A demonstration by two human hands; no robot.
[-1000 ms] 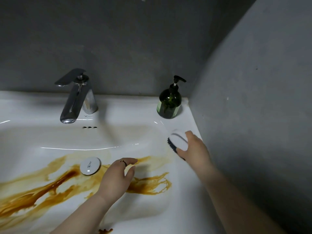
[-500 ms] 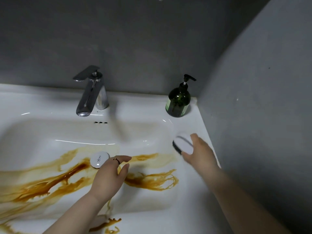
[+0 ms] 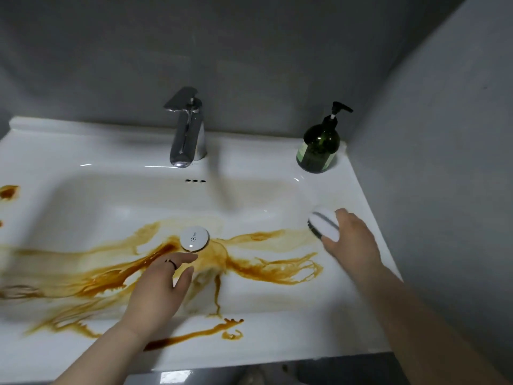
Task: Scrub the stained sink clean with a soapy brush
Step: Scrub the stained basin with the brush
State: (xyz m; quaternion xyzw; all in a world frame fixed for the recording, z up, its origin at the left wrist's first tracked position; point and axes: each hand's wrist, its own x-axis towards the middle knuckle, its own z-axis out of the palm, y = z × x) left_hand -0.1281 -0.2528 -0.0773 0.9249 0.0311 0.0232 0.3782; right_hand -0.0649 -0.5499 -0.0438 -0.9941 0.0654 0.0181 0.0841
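One sink [image 3: 83, 168], its basin streaked with brown stains [image 3: 111, 273]. One brush [image 3: 323, 225] sits gripped by the right hand [image 3: 352, 240] at the basin's right edge. The left hand [image 3: 158, 290], fingers loosely spread, hovers empty beside one plug [image 3: 194, 238]. One tap [image 3: 187, 134] and one bottle [image 3: 317, 147] stand behind.

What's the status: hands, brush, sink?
Right hand grips brush at right edge of sink. Left hand open over it, beside drain plug. Brown stains unscrubbed, no suds visible. Nothing blocking.
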